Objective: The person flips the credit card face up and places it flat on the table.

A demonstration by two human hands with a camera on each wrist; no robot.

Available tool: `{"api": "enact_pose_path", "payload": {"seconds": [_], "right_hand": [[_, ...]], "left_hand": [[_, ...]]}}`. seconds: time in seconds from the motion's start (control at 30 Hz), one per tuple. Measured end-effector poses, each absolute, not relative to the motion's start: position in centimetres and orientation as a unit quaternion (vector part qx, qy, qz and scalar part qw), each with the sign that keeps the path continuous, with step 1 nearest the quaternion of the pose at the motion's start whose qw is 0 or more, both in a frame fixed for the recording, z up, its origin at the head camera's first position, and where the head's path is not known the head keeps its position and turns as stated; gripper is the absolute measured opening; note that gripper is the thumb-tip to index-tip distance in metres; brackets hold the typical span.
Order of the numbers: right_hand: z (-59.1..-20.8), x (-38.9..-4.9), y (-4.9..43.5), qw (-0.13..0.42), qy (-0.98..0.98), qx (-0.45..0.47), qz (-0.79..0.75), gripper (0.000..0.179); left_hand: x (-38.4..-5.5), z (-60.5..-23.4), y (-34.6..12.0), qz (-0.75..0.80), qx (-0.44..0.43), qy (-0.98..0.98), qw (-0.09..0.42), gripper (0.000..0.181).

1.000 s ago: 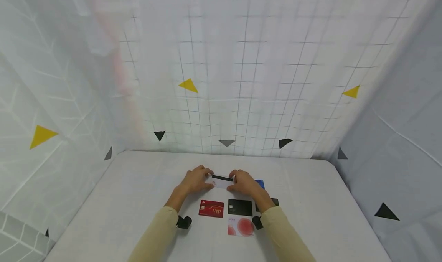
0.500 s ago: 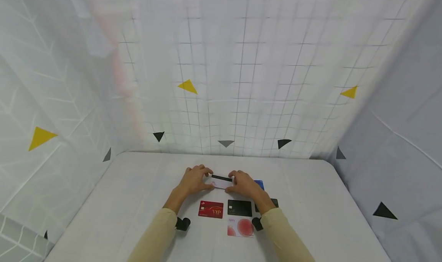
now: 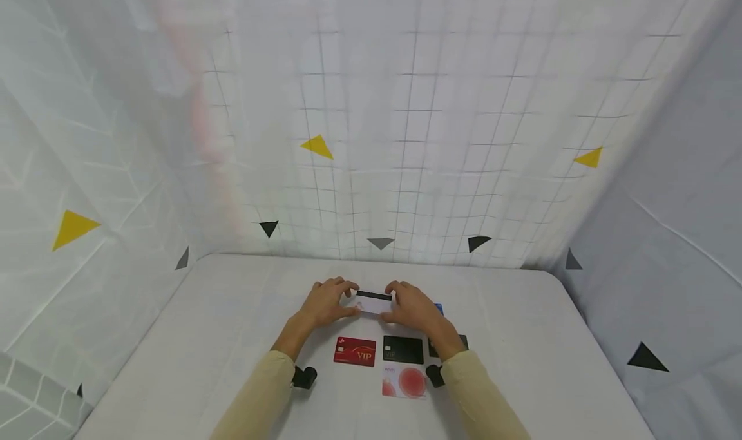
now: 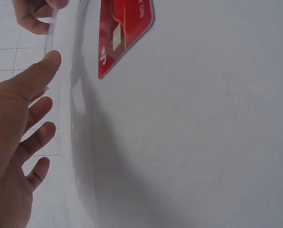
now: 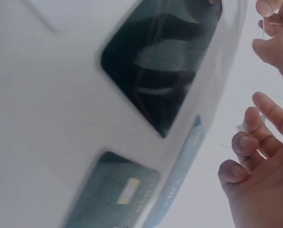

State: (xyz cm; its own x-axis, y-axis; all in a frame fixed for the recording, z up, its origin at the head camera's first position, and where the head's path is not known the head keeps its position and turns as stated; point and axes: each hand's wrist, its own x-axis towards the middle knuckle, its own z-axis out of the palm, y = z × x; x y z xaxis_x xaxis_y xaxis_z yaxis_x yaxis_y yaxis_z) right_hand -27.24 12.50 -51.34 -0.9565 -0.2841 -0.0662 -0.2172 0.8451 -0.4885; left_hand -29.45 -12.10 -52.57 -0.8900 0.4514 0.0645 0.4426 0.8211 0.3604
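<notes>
In the head view, a white card with a black magnetic stripe (image 3: 373,303) is held between both hands, long side across. My left hand (image 3: 324,303) pinches its left end between thumb and fingers; my right hand (image 3: 413,309) pinches its right end the same way. The left wrist view shows the left hand (image 4: 13,123) with thumb up at the card and its other fingers loosely bent. In the right wrist view the right hand (image 5: 260,166) appears at the edge, the card mostly hidden. A red VIP card (image 3: 355,352) lies nearer on the table, below the held card.
On the white table (image 3: 232,337) lie a black VIP card (image 3: 402,350), a white card with red circles (image 3: 404,381), another dark card (image 3: 463,341) partly under the right forearm, and a blue card (image 3: 438,308) mostly behind the right hand. White sheeting (image 3: 371,189) stands behind.
The held card has levelled slightly, its stripe now less slanted. Both hands keep their grip at nearly the same spot. The cards on the table have not moved.
</notes>
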Motion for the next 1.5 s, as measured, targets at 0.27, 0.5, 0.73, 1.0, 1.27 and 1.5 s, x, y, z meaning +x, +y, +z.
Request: {"api": "enact_pose_path", "payload": {"seconds": [0.27,0.5,0.73,1.0,1.27,1.5], "right_hand": [[-50.1,-27.0,12.2,0.0,0.951,-0.174,-0.257,0.061],[-48.7,-26.4,11.3,-0.022,0.943,-0.2,-0.266,0.062],[-48.1,-26.0,10.7,-0.022,0.929,-0.225,-0.293,0.059],[-48.4,-26.1,10.6,-0.009,0.921,-0.229,-0.317,0.059],[-48.4,-26.1,10.7,0.011,0.911,-0.223,-0.348,0.06],[-48.6,-25.9,11.0,0.01,0.914,-0.218,-0.341,0.058]], "left_hand": [[-29.7,-52.7,-11.9,0.205,0.25,0.946,0.027,0.052],[-29.5,-52.3,-11.3,0.252,0.283,0.924,0.052,0.054],[-29.4,-52.4,-10.9,0.255,0.29,0.92,0.068,0.059],[-29.4,-52.5,-10.8,0.255,0.289,0.92,0.074,0.061],[-29.2,-52.4,-10.9,0.257,0.286,0.92,0.077,0.062],[-29.0,-52.1,-11.1,0.276,0.274,0.918,0.078,0.058]]}}
